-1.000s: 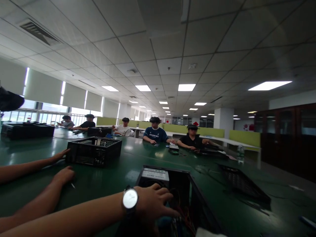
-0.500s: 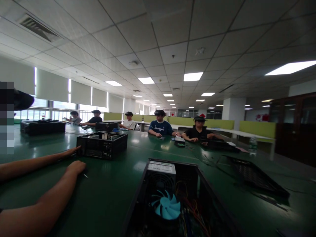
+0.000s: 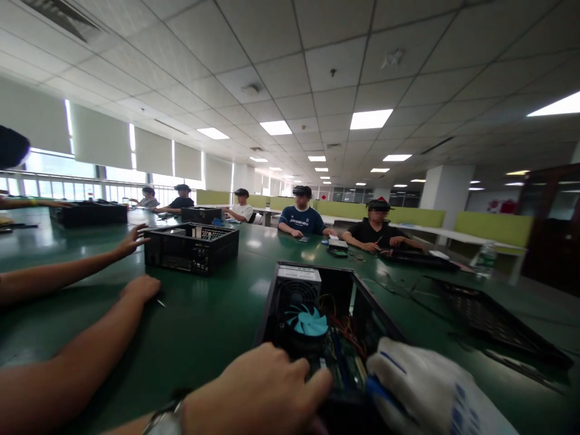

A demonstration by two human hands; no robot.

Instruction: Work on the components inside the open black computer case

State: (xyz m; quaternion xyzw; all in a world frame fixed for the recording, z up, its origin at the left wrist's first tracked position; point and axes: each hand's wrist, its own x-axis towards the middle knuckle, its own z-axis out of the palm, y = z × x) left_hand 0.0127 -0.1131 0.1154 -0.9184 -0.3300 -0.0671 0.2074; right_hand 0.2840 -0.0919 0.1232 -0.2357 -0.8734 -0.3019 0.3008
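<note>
In front of me lies a black open computer case (image 3: pixel 333 270), showing a power supply (image 3: pixel 299 277), a light-blue fan (image 3: pixel 309 321), a circuit board and coloured wires. My bare left hand (image 3: pixel 267 383), a watch (image 3: pixel 165 421) on its wrist, is over the near left part of the case. Its fingers are curled, and what they hold, if anything, is hidden. My right hand (image 3: pixel 421 383) wears a white glove with blue print and is closed at the near right side. Something blue (image 3: pixel 383 393) shows beneath its fingers; whether it is a handle or part of the glove is unclear.
A black side panel (image 3: pixel 502 323) and thin metal strips (image 3: pixel 523 368) lie on the green table at right. At left, a co-worker's arms (image 3: pixel 90 338) reach toward another case (image 3: pixel 190 248). More people sit across the table, near a plastic bottle (image 3: pixel 484 260).
Both my hands have come into view over the near end of the case. The view has shifted slightly. The neighbour's far hand has lifted with its fingers spread.
</note>
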